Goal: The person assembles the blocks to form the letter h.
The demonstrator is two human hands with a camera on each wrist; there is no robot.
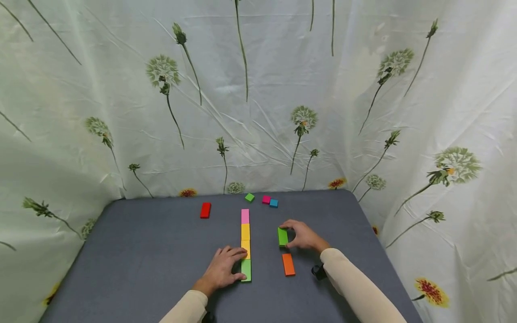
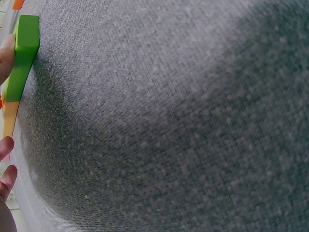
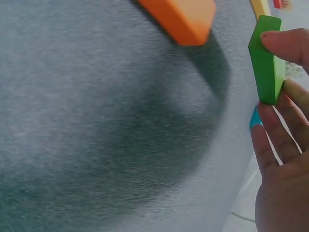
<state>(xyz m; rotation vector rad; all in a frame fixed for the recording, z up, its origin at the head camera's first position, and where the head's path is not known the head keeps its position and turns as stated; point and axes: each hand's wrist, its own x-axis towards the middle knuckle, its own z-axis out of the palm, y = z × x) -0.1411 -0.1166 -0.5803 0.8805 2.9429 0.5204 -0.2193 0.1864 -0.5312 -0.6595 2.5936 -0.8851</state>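
A straight row of blocks runs away from me in the head view: a light green block (image 1: 246, 270) nearest, two yellow blocks (image 1: 245, 232), then a pink block (image 1: 245, 216) at the far end. My left hand (image 1: 223, 268) rests at the row's left side, its thumb touching the light green block and its index finger reaching over the nearer yellow block. To the right of the row, my right hand (image 1: 304, 235) pinches a green block (image 1: 282, 237) by its ends between thumb and fingers. An orange block (image 1: 288, 264) lies just nearer than that hand.
Toward the far edge of the grey table (image 1: 161, 260) lie a red block (image 1: 205, 210), a small green block (image 1: 249, 197), a magenta block (image 1: 266, 199) and a blue block (image 1: 273, 203). Behind the table hangs a white flowered cloth (image 1: 266, 67).
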